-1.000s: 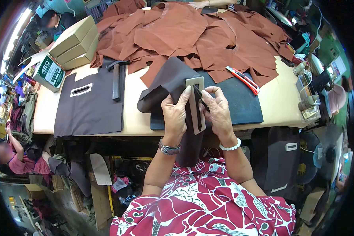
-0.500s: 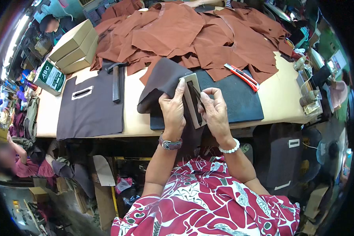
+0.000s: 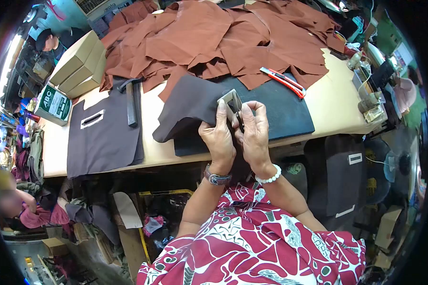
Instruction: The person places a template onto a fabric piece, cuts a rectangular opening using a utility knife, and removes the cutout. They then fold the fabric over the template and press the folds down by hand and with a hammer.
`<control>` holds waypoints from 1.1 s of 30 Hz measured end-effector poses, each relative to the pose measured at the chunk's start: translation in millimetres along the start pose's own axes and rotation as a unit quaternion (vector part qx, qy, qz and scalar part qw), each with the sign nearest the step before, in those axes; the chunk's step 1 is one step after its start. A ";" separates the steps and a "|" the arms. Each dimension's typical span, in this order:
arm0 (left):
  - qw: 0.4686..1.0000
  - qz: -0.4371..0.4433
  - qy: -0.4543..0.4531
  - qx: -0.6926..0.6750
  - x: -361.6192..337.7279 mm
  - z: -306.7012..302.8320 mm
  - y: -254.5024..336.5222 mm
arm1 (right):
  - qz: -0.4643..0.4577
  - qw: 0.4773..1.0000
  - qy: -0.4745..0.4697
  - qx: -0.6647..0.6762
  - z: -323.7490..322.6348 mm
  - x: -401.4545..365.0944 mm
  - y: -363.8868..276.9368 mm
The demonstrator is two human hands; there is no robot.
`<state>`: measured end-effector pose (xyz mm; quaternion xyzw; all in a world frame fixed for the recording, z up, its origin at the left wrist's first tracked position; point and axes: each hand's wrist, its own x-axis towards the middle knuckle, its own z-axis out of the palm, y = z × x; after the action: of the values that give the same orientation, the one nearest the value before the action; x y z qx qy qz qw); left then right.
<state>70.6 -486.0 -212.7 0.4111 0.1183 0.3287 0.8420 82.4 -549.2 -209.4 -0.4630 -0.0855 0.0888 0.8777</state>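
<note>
Hammer (image 3: 131,105) on dark sheet (image 3: 98,137), left | dark piece (image 3: 188,102) raised over the mat's near edge | left hand (image 3: 218,142): thumb and fingers pinching its pale frame (image 3: 222,101) | right hand (image 3: 254,135): pinching at the frame's slot, exact hold unclear | black mat (image 3: 285,114) behind | red cutter (image 3: 284,82) on mat's far edge, right

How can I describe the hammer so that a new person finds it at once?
On the pale table, look to the left for the flat dark sheet with a slot. The hammer lies near its right edge. Unlike the red cutter, it is dark, with its head across the far end of a straight handle.
</note>
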 end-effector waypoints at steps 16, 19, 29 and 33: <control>0.999 -0.002 0.036 0.028 0.9 1.6 1.6 | 0.039 0.999 0.010 -0.028 -8.6 -11.0 9.5; 1.000 0.018 0.012 0.017 -1.9 0.1 -1.4 | 0.024 1.000 0.013 -0.009 -6.4 -6.4 9.5; 1.000 -0.001 0.008 0.004 1.0 10.1 2.2 | 0.030 0.999 0.025 0.028 -8.6 0.3 0.1; 1.000 -0.009 0.004 -0.001 4.7 13.0 1.5 | 0.028 0.998 0.034 0.034 -10.4 3.8 1.0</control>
<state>79.6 -490.2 -203.0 0.4080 0.1251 0.3232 0.8447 88.5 -556.0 -215.7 -0.4376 -0.0395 0.1009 0.8926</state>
